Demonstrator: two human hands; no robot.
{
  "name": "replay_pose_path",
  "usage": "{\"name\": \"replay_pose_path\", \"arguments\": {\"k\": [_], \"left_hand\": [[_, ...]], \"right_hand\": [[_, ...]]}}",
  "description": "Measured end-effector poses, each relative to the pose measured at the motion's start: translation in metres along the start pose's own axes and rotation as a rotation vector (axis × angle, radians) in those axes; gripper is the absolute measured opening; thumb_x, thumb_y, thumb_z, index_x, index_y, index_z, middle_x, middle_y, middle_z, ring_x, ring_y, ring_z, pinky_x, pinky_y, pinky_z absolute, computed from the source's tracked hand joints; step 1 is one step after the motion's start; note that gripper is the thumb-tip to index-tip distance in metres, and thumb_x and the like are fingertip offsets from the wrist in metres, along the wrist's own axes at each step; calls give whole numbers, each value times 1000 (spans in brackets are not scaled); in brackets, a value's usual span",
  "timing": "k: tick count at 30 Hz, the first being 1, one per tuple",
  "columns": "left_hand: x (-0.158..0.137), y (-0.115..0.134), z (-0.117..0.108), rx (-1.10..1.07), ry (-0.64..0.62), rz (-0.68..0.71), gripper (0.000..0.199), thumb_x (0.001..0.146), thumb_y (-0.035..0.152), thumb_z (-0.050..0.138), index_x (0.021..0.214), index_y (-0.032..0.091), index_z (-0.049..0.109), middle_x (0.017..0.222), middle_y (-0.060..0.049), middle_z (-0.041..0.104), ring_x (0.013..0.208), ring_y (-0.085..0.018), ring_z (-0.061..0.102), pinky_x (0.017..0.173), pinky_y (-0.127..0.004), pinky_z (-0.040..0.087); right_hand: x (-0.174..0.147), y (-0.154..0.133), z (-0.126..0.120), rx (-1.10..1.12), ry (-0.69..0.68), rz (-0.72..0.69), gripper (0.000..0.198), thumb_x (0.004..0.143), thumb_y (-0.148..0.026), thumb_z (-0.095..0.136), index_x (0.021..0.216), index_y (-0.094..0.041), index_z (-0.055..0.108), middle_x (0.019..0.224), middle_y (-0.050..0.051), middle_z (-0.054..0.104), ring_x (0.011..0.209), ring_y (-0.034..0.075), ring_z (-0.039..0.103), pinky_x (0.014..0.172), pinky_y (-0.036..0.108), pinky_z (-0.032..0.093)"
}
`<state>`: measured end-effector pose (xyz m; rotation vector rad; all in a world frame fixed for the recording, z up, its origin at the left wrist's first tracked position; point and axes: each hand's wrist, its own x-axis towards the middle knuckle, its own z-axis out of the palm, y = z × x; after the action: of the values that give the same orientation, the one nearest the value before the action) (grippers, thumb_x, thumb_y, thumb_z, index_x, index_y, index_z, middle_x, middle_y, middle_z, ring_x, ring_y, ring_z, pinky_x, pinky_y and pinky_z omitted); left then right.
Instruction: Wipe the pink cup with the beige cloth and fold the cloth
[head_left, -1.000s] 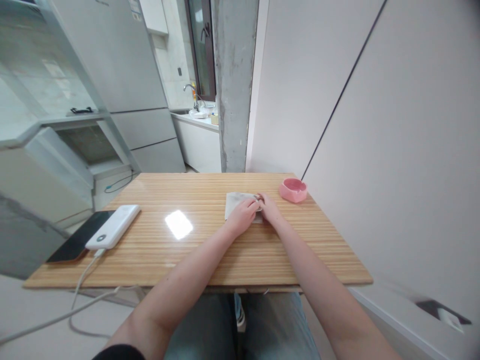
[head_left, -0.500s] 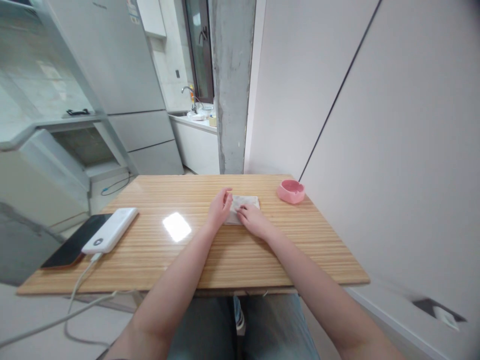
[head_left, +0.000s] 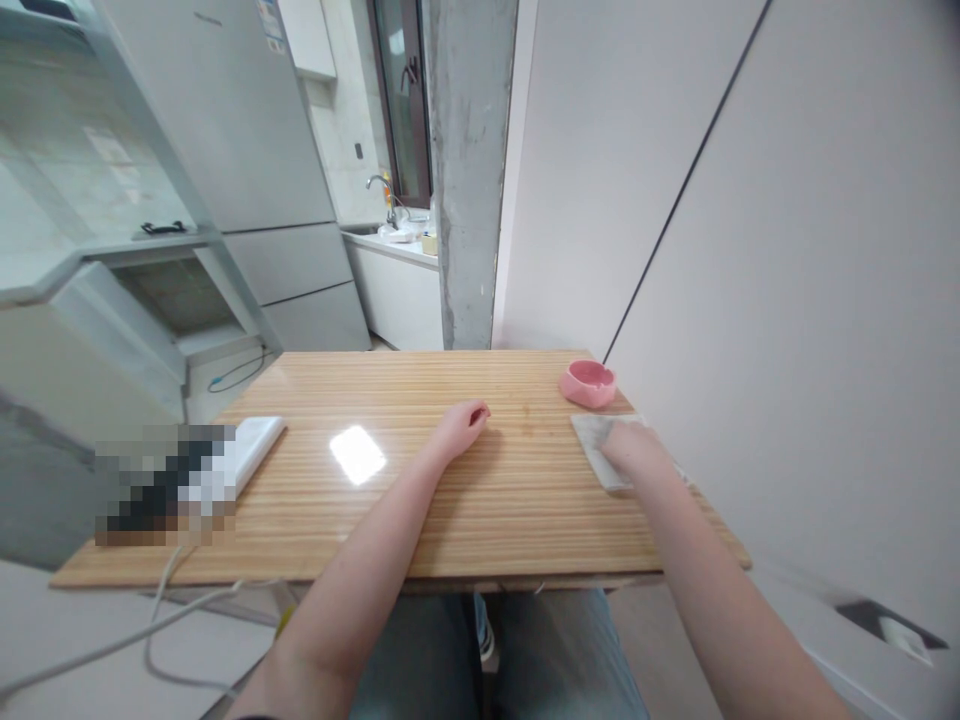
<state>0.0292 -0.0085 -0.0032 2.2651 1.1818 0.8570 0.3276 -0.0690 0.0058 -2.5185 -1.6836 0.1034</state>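
A pale grey-white folded cloth [head_left: 592, 432] lies flat at the right side of the wooden table [head_left: 300, 385], just in front of a pink ashtray [head_left: 589, 384]. My right hand [head_left: 637, 450] is pressed down on this cloth and holds it against the tabletop; its fingertips are smeared by motion. Near the middle of the table, my left hand [head_left: 461, 428] rests with its fingers curled into a loose fist. Nothing shows inside it.
At the left, a white power bank [head_left: 259, 440], partly pixelated, lies by a dark flat object [head_left: 154, 495]. A pale cable [head_left: 161, 590] hangs over the front edge. A wall [head_left: 720, 350] borders the right side; a fridge [head_left: 217, 130] stands beyond.
My right hand has carried the cloth from the table's middle to the right side, near the ashtray. My left hand has come off the cloth and curled its fingers.
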Motion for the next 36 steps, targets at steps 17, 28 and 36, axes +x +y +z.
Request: {"name": "replay_pose_path", "arguments": {"k": [17, 28, 36], "left_hand": [[4, -12, 10, 186, -94, -78, 29, 76, 8, 48, 99, 12, 66, 104, -13, 70, 98, -23, 64, 86, -33, 49], [1, -4, 9, 247, -121, -96, 29, 77, 12, 48, 100, 15, 65, 105, -11, 69, 97, -23, 64, 84, -33, 48], [-1, -13, 9, -17, -2, -122, 35, 82, 21, 49, 117, 18, 54, 73, 2, 59, 67, -13, 54, 68, -25, 43]], "right_hand": [[-9, -174, 55, 842, 33, -820, 32, 80, -9, 45, 106, -19, 62, 104, 7, 66, 101, 19, 58, 96, 38, 44], [-10, -172, 51, 848, 0, -819, 29, 77, -11, 45, 99, -18, 63, 96, 6, 66, 93, 19, 59, 92, 36, 45], [30, -88, 3, 499, 531, -238, 53, 80, -21, 50, 132, -12, 46, 134, 19, 47, 128, 32, 36, 108, 53, 25]]}}
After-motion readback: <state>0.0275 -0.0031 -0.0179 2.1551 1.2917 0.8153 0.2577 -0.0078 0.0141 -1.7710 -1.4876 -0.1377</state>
